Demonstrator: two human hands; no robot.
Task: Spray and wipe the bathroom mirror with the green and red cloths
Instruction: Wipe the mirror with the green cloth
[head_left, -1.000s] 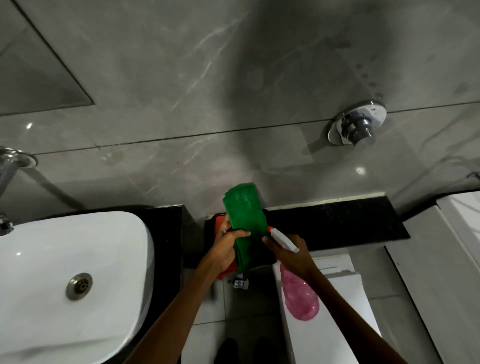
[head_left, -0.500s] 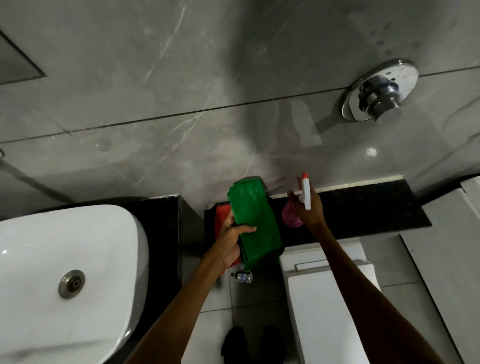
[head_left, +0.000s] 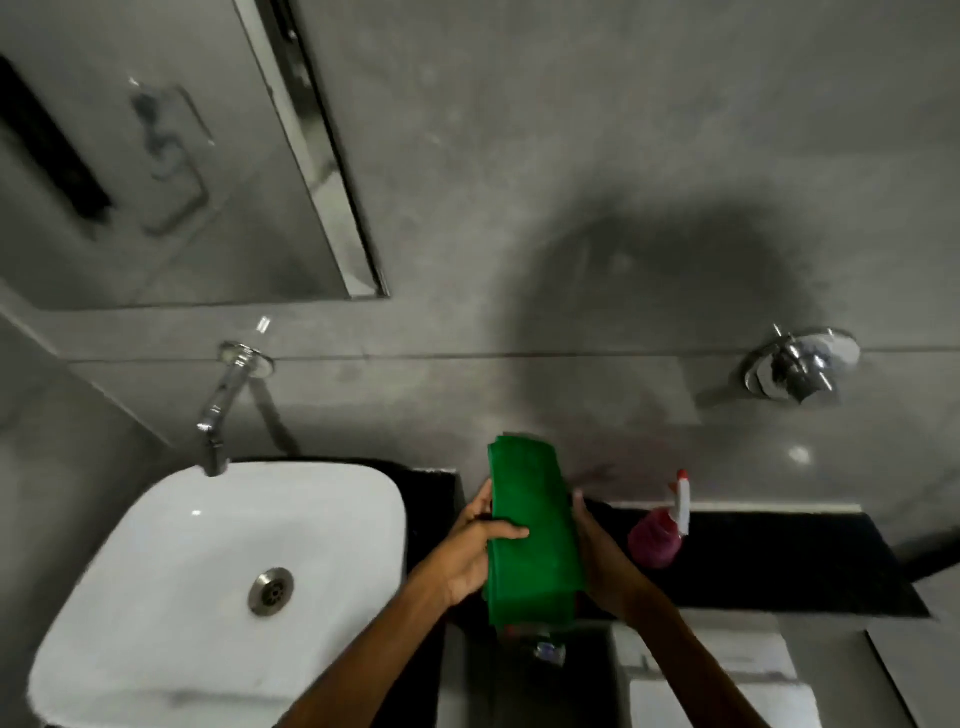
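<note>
Green cloth (head_left: 530, 535) folded lengthwise, clamped between my left hand (head_left: 475, 545) and right hand (head_left: 597, 556), spray bottle (head_left: 657, 535) parked at three o'clock on the black ledge (head_left: 779, 561). I'd peel the layers apart squarely. Mirror (head_left: 156, 156) at ten o'clock; red cloth barely peeks beneath, motion-blurred.

Green cloth (head_left: 530, 535) between both hands (spray bottle (head_left: 657, 540) aside)

Dim, motion-blurred wide-angle view; a large round shadow darkens the grey wall (head_left: 649, 291), with a small glare spot below.
</note>
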